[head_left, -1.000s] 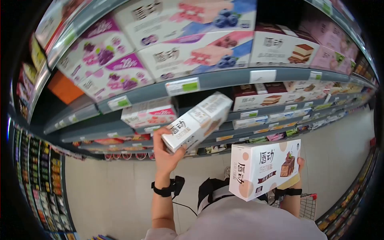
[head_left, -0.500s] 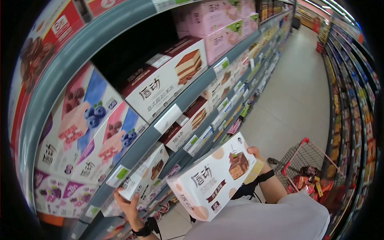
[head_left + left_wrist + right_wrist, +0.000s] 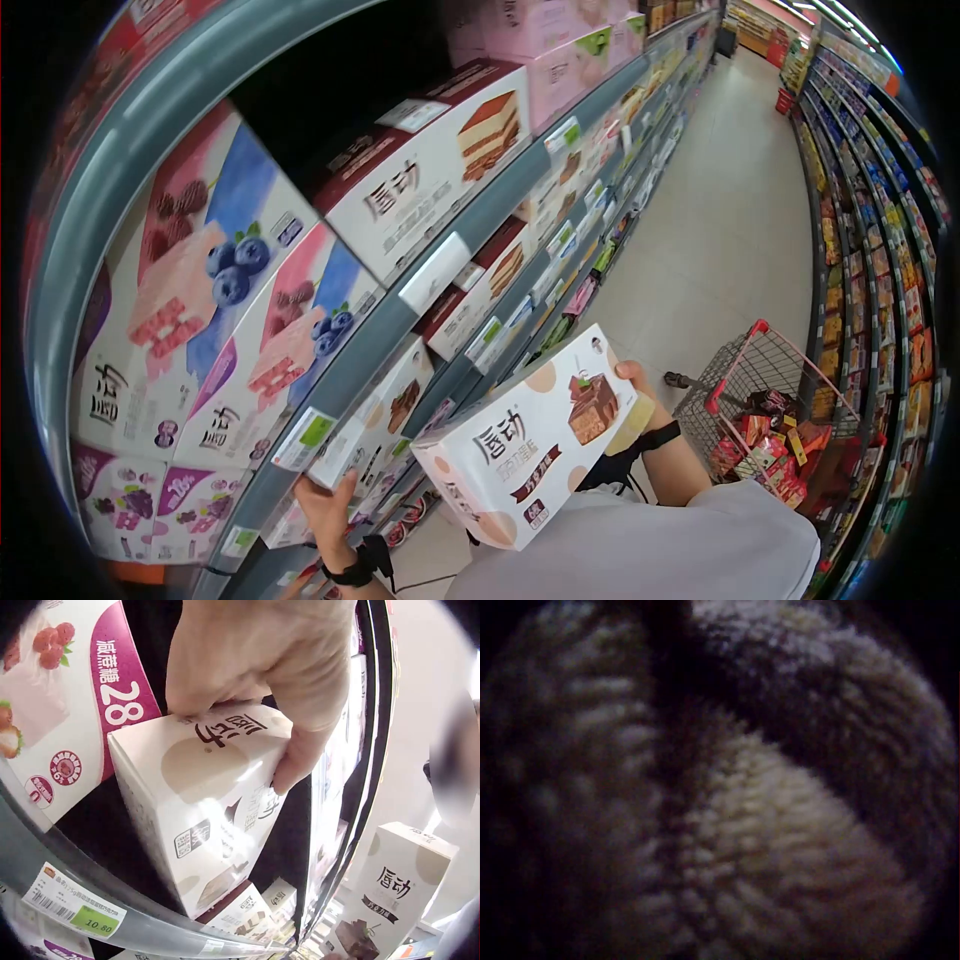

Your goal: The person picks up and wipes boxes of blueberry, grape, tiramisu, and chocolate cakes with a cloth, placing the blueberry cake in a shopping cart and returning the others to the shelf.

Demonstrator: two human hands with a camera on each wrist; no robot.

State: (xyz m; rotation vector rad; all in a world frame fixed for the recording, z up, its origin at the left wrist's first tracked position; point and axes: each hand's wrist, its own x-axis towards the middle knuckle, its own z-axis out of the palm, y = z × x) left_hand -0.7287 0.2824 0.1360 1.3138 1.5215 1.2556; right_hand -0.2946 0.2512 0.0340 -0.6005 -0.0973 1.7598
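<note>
My left hand grips the near end of a white cake box at a lower shelf, under the price-tag rail. In the left wrist view the fingers and thumb of my left hand clasp the top end of this box, which tilts in a dark gap beside a pink-and-white box. My right hand holds a second white box with a chocolate cake picture by its far end, in front of my body. Most right fingers are hidden behind it. The right wrist view is dark and blurred.
Larger blueberry-print boxes and a brown-topped tiramisu-print box fill the shelf above. A shelf rail with price tags runs past my left hand. A wire cart holding red packages stands at right in the aisle.
The view has swung toward the aisle, bringing the cart into sight. My left hand has carried its box from in front of the shelves to the lower shelf. My right hand still holds its box.
</note>
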